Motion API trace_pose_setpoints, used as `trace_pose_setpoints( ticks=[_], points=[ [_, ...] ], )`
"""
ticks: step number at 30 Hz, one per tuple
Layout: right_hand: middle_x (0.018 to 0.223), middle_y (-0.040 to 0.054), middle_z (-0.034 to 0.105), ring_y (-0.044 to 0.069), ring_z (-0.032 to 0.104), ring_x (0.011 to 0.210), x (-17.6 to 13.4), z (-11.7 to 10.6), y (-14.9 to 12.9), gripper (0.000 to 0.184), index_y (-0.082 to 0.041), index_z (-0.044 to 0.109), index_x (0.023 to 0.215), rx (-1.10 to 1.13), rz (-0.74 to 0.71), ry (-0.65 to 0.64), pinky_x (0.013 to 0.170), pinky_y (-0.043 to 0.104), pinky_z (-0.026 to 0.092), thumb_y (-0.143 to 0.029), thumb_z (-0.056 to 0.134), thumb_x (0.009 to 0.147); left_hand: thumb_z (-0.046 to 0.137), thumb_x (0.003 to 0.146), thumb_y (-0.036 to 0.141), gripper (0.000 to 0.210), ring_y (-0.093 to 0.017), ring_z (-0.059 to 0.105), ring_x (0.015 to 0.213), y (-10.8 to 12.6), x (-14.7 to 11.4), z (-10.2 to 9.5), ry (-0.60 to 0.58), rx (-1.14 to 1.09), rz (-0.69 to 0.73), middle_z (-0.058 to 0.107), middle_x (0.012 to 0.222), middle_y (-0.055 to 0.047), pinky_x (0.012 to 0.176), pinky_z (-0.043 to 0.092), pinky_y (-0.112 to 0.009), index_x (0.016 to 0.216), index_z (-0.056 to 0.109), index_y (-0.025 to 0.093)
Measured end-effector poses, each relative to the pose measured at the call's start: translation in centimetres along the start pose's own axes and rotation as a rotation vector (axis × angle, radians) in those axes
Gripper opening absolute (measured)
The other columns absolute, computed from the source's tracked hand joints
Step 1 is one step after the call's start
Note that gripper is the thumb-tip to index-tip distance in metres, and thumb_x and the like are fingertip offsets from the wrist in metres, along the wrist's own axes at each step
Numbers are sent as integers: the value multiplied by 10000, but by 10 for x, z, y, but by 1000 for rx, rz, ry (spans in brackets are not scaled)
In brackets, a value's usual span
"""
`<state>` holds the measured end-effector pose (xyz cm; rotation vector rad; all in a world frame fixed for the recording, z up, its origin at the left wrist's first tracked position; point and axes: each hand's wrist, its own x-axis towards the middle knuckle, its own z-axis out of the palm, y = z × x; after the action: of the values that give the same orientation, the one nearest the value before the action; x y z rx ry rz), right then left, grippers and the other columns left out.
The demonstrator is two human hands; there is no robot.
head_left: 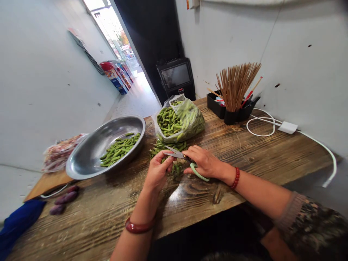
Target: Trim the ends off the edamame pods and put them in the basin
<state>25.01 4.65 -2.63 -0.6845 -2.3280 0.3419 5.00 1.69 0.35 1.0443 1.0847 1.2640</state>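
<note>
My right hand [204, 161] is closed around a pair of scissors [200, 174] with pale green handles, their blades parted and pointing left. At the blades, my left hand [157, 172] pinches a green soybean pod, mostly hidden by the fingers. Just beyond my hands lies a loose heap of pods [179, 145], with small green trimmings [176, 170] below. Behind the heap stands a clear plastic bag [194, 119] full of pods. To the left, a wide metal basin [89, 145] holds a pile of loose green pods [119, 149].
A black organizer [216, 106] with many brown skewers [235, 87] stands at the back right. Beside it a white cable [268, 134] curls along the wooden table [261, 156]. Several purple tubers [66, 197], a bagged reddish item [61, 154] and blue cloth [23, 224] lie left.
</note>
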Motion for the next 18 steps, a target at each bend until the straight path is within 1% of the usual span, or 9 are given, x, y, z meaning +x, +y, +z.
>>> trace_pose_setpoints(
  ticks=[5,9,13,18],
  points=[
    [968,108,575,243,496,872,0,2,2,532,-133,501,1204,7,-23,20,755,375,458,-460,677,822,782,685,238,237,-25,405,447,0,0,0,2,-23,-12,644,696,-4,428,272,-149,859,643,157],
    [967,101,576,237,499,866,-1,1,2,524,-138,509,1197,15,-27,20,752,368,461,-466,675,823,782,694,239,227,-24,408,452,-1,-1,-1,-17,-19,5,649,701,-3,432,282,-149,856,646,159],
    [954,97,583,233,510,869,-2,1,1,487,-143,510,1196,42,-26,27,759,366,471,-417,682,831,783,693,233,211,-21,406,457,-1,-1,-1,-18,-10,4,649,704,-10,430,280,-145,833,651,149],
    [969,101,592,236,517,879,-2,2,0,457,-150,501,1205,40,-40,43,767,373,486,-358,683,840,787,678,229,227,-13,376,432,-1,-1,-1,-51,-97,-45,622,653,5,420,255,-134,821,628,153]
  ],
)
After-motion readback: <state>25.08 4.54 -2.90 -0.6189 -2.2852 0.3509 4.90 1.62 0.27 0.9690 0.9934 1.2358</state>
